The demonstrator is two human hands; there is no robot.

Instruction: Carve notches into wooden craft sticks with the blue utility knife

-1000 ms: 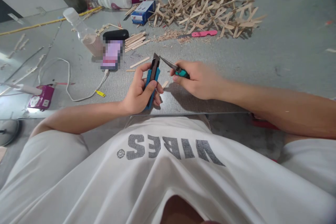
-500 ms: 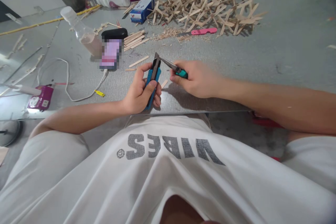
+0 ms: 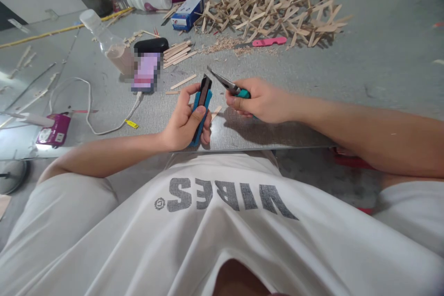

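My left hand is wrapped round a blue box cutter, held upright with its thumb on the body. Only a short bit of blade shows at the cutter's black top end. Needle-nose pliers with teal handles are gripped in my right hand. Their jaws point up and left, just above the cutter's tip and apart from it. A small greyish piece seems to be at the jaw tips, too small to tell for certain. A wooden stick lies on the table between the hands, partly hidden by my left fingers.
A large heap of wooden sticks lies at the back, with a pink-handled knife before it. To the left are a phone on a white cable, a black case, a clear bottle and a blue box.
The pliers have moved slightly up and away from the cutter's tip, where they were touching the blade. Less blade now sticks out of the cutter. My left hand has hardly moved.
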